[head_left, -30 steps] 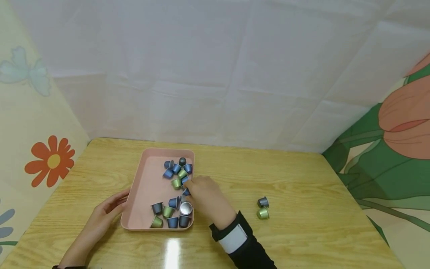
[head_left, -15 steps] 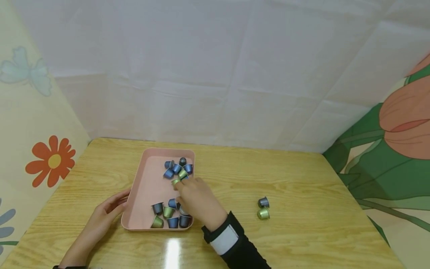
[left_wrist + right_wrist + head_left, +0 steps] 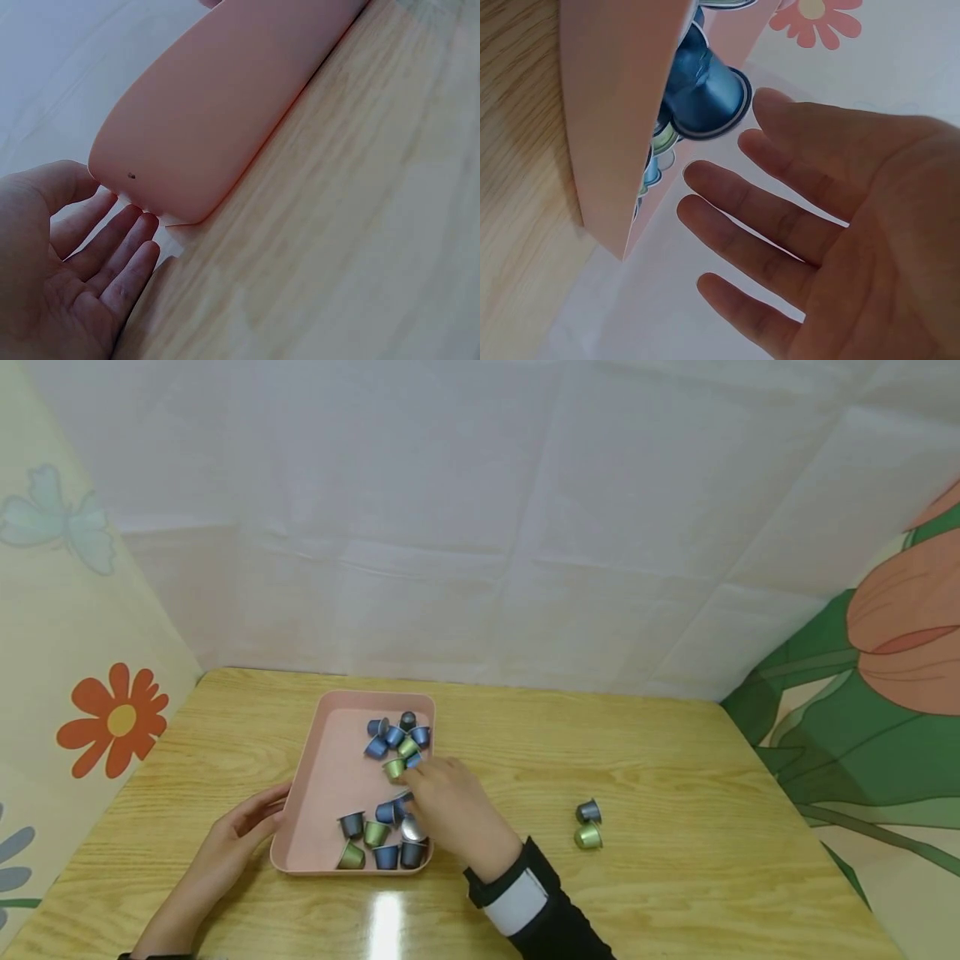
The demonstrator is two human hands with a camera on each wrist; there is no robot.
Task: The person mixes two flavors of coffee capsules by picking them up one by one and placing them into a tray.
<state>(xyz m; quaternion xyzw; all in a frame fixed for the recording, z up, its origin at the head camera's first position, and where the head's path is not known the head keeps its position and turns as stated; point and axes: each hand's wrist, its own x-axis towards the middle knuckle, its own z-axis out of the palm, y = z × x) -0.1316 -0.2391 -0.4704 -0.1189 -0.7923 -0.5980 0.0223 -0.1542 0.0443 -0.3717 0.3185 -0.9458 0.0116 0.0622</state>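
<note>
A pink tray holds several coffee capsules in blue, green and dark grey. At its left side is my left hand; the left wrist view shows its fingertips against the tray's outer wall, fingers extended. My right hand reaches over the tray's right rim, its fingertips among the capsules. In the right wrist view, its fingers are spread and hold nothing, thumb tip close to the rim of a blue capsule. A silver-lidded capsule is partly hidden by this hand in the head view.
On the wooden table, right of the tray, a dark grey capsule and a green capsule lie side by side. A white sheet hangs behind the table. Printed panels with flowers stand on both sides.
My right hand moved left over the capsules, then drew back a little to the right. A blue capsule by its fingertips lies slightly further left. The left hand has stayed put.
</note>
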